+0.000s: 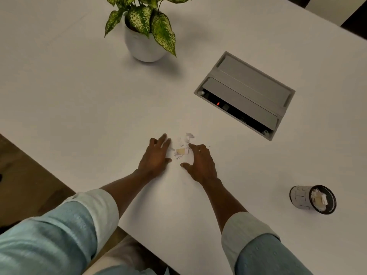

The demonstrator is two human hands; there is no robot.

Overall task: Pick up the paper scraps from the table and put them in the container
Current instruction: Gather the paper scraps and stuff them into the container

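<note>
The paper scraps (182, 146) lie in a small loose heap on the white bench (79, 100), between the two hands. The heap is longer than wide, and its long axis runs away from the person, leaning a little to the right. Most pieces are white and torn small; one larger tan piece (180, 151) lies flat at the near end.

The left hand (156, 156) is palm down just left of the heap, its fingers (163, 138) straight and spread apart, holding nothing. The right hand (200, 162) is just right of it, fingers loosely bent and apart, thumb out to the side, also holding nothing.

The container (303, 197), a small pale cylinder with a dark rim, stands well apart to the right and nearer the person, with scraps already inside. Bare bench lies between it and the right hand. The bench's near edge runs diagonally, well clear of the heap. Beyond are a grey hatch (246, 92) set into the bench and a potted plant (144, 43).
</note>
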